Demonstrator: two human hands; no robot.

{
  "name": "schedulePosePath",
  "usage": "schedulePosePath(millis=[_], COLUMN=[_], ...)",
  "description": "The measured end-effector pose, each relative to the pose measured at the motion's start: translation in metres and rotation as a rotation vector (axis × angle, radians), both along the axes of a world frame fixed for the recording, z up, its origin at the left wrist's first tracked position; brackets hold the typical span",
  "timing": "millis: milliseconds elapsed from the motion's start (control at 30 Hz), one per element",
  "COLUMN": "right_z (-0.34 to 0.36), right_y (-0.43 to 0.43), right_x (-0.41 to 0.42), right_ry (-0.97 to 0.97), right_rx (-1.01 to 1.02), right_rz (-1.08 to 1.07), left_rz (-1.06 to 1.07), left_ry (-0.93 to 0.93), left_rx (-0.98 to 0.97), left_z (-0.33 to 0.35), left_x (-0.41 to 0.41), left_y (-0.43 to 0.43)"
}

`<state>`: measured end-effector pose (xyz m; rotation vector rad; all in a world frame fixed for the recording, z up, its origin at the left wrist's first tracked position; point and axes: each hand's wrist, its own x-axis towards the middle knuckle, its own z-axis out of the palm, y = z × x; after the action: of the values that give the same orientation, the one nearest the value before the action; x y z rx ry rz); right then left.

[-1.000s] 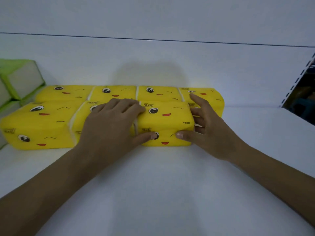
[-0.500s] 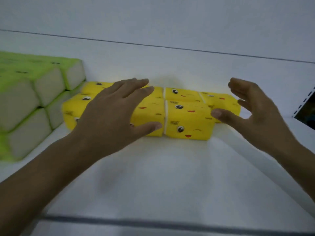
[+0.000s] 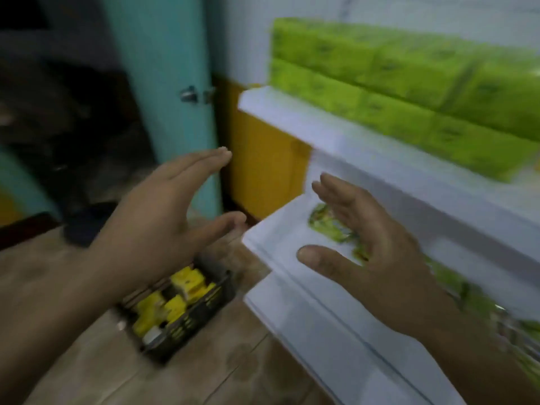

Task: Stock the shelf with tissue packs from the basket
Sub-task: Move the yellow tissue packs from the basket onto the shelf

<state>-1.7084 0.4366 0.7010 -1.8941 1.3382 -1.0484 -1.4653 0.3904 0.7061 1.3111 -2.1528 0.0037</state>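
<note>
View swung down & left vs 0.5 s ago, so the yellow row on the shelf is out of frame. L hand (image 3: 155, 229) and R hand (image 3: 374, 258) are both in mid-air, fingers straight & slightly apart, holding nothing. Yellow tissue packs (image 3: 175, 308) lie in dark basket (image 3: 201, 315) on wood floor (image 3: 204, 375), below L hand. Green packs (image 3: 409, 83) stacked on white shelf (image 3: 292, 118), upper right — blurred.
</note>
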Motion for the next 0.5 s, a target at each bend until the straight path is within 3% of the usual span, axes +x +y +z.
schedulePosePath(millis=[200, 367, 500], right_z=[-0.054, -0.112, -0.187], right_y=[-0.071, -0.14, -0.213], right_x=[0.114, 0.181, 0.231], right_ry=[0.004, 0.054, -0.022], right_rx=[0.255, 0.43, 0.709], right_rz=[0.234, 0.334, 0.337], left_rz=[0.387, 0.498, 0.603], left_ry=[0.101, 0.132, 0.167], left_rx=[0.245, 0.431, 0.587], left_z=[-0.04, -0.094, -0.152], left_x=[0.138, 0.208, 0.254], left_y=[0.006, -0.024, -0.076])
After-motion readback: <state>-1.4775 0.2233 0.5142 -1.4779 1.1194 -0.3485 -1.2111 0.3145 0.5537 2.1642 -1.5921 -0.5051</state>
